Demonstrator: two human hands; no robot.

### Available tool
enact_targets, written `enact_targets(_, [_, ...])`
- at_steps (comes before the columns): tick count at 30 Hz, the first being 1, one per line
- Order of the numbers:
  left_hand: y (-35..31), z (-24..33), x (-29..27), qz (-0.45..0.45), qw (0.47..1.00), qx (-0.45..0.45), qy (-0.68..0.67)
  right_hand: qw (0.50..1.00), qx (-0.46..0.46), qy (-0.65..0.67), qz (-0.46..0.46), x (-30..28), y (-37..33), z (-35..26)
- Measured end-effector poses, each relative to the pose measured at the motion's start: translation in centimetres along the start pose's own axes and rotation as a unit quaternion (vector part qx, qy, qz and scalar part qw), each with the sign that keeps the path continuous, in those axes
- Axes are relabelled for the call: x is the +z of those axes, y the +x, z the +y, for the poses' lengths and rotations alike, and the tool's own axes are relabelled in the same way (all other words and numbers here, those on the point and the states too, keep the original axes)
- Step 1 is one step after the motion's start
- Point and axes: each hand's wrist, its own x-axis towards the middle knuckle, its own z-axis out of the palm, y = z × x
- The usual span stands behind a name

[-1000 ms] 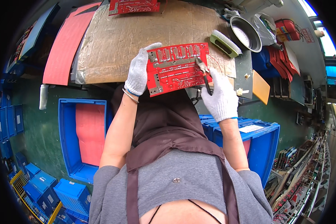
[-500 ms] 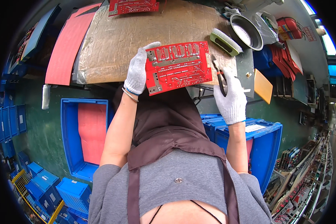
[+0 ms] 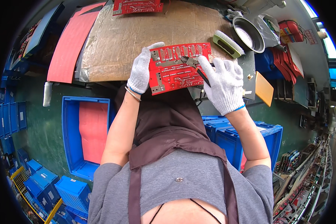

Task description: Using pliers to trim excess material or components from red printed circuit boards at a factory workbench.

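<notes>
My left hand (image 3: 140, 72), in a white knit glove, grips the left edge of a red circuit board (image 3: 171, 80). The board is tilted up toward me at the near edge of the cardboard-covered bench, its soldered side showing. In my gloved right hand (image 3: 226, 84) is a pair of cutting pliers (image 3: 193, 64), their dark handles running under the palm. The pliers' jaws lie over the upper middle of the board, close to its metal strip; whether they touch a lead is too small to tell. The right-hand fingers are partly spread above the handles.
A second red board (image 3: 138, 6) lies at the bench's far edge. Right of the cardboard (image 3: 119, 37) are a green brush (image 3: 227, 44) and a round metal bowl (image 3: 248, 34). A blue crate (image 3: 67, 134) with a red sheet stands at left, more blue crates (image 3: 227, 138) at right.
My right hand has moved left with the pliers, bringing their jaws from beside the board to over it. The left hand still holds the board in nearly the same place.
</notes>
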Motion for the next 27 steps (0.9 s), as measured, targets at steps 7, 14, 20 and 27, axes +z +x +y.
enact_targets(7, [-0.3,0.2,0.1,-0.001,1.000,0.000,0.004,0.995,-0.079,-0.060,-0.009,-0.8,1.9,1.6])
enact_targets(14, [0.1,-0.2,-0.2,-0.004,1.000,0.014,0.021,0.983,0.022,0.109,-0.147,-2.3,3.3,2.2])
enact_targets(20, [0.2,-0.1,0.0,-0.009,1.000,0.014,0.016,0.575,0.409,0.703,0.083,-0.3,-3.0,6.1])
enact_targets(27, [-0.3,0.2,0.3,0.001,1.000,-0.008,-0.014,0.498,0.487,0.718,0.005,2.9,-9.5,0.9])
